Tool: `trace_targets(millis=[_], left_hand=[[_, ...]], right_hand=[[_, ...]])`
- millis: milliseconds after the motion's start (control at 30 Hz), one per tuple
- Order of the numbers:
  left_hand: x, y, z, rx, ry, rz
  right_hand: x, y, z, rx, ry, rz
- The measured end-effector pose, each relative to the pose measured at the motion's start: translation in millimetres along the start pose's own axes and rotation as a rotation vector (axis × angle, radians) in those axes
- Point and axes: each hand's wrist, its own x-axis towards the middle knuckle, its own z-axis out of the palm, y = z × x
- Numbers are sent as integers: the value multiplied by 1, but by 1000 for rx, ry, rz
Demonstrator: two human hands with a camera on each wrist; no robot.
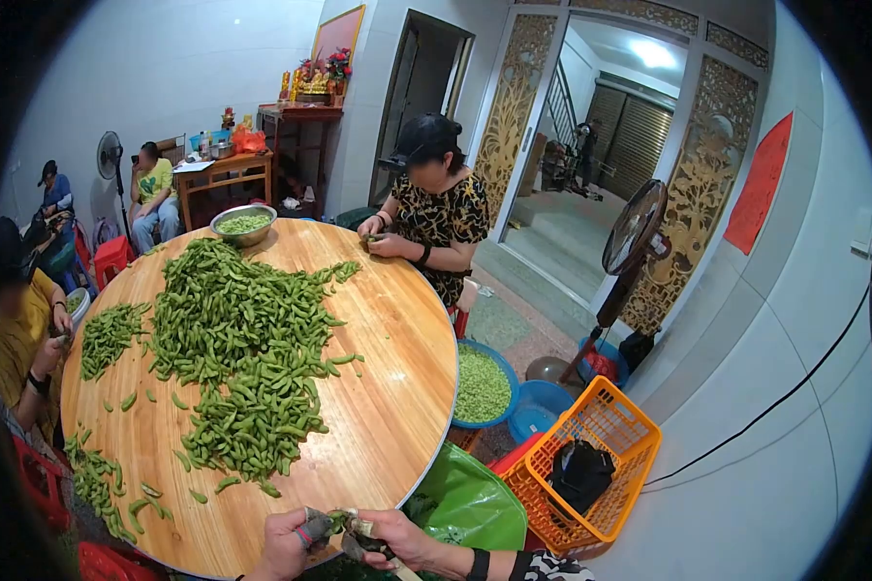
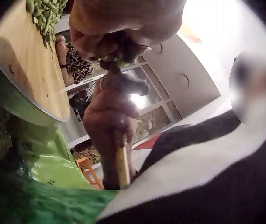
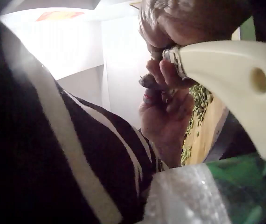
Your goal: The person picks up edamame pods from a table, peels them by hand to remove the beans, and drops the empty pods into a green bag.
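Round and wooden, the table (image 1: 388, 387) meets us at its near edge, where our two hands come together just off the rim. Our left hand (image 1: 286, 547) has its fingers curled, pinching a green pod (image 1: 337, 523) between the hands. Our right hand (image 1: 402, 542) touches it, fingers wrapped round a cream-handled tool (image 3: 226, 70) – we cannot see its working end. Just beside us on the right, below the table edge, sits a green bag (image 1: 465, 504), then an orange basket (image 1: 601, 416) and a blue basin (image 1: 510, 382) of shelled beans. Further across the tabletop spreads a big heap of pods (image 1: 242, 329) – at the far rim stands a steel bowl (image 1: 247, 237). Opposite us a person in a patterned top (image 1: 436, 208) has both hands at the table edge, with a standing fan (image 1: 635, 228) near the doorway.
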Motion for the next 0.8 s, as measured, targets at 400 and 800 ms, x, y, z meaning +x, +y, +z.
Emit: trace_targets(millis=[400, 800], left_hand=[[-9, 3, 3, 483, -161, 273], [-14, 6, 6, 553, -170, 232]], right_hand=[[6, -4, 3, -1181, 246, -448], [7, -1, -7, -1440, 106, -676]])
